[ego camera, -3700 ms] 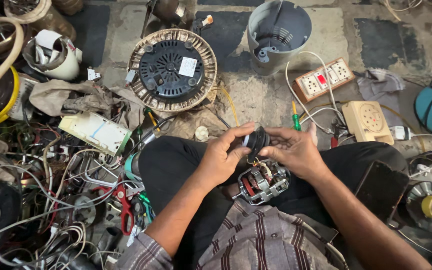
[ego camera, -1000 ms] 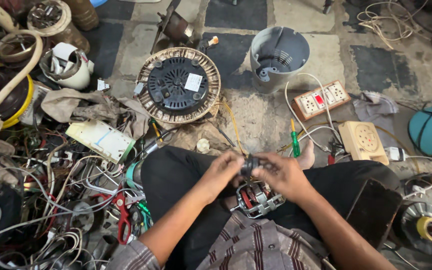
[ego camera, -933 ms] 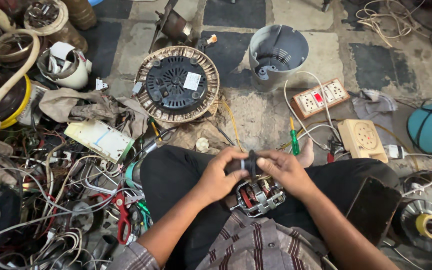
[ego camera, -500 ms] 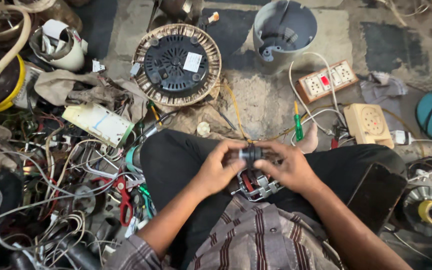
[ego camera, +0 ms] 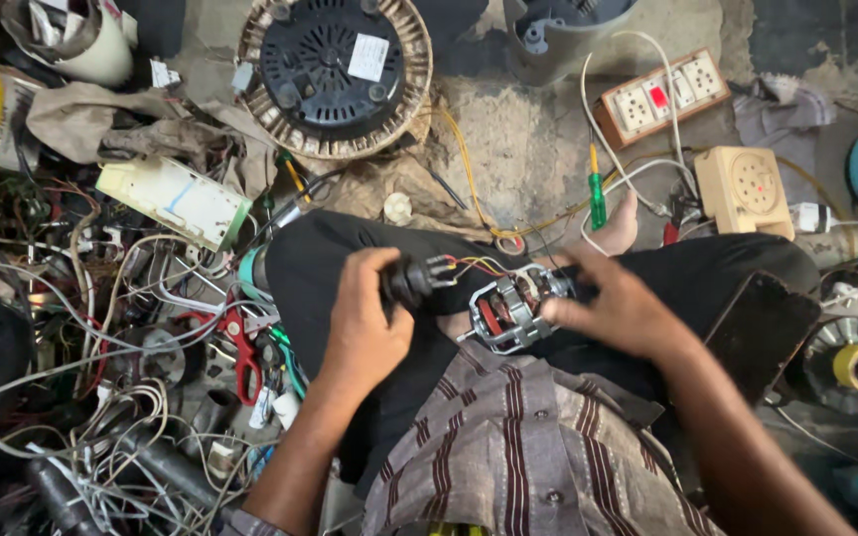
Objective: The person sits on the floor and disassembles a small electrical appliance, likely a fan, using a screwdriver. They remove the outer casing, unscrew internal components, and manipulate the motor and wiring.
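Note:
I sit cross-legged on the floor with a small electric motor [ego camera: 513,310] in my lap, its red windings and metal frame showing. My right hand [ego camera: 613,310] grips the motor's right side. My left hand [ego camera: 364,320] is closed on a black cylindrical part [ego camera: 417,280] to the motor's left. Thin red, yellow and black wires [ego camera: 469,268] run from that black part to the motor. The two hands are a short way apart.
A round black appliance base [ego camera: 335,71] lies ahead. A grey plastic jar [ego camera: 563,35], a socket strip [ego camera: 665,94], a beige box [ego camera: 744,189] and a green screwdriver [ego camera: 597,194] lie to the right. Tangled wires [ego camera: 101,328] and red scissors [ego camera: 242,347] fill the left.
My hands were together over the motor. Now the left hand has drawn the black part away to the left, baring the wires, while the right hand stays on the motor. The camera has moved closer.

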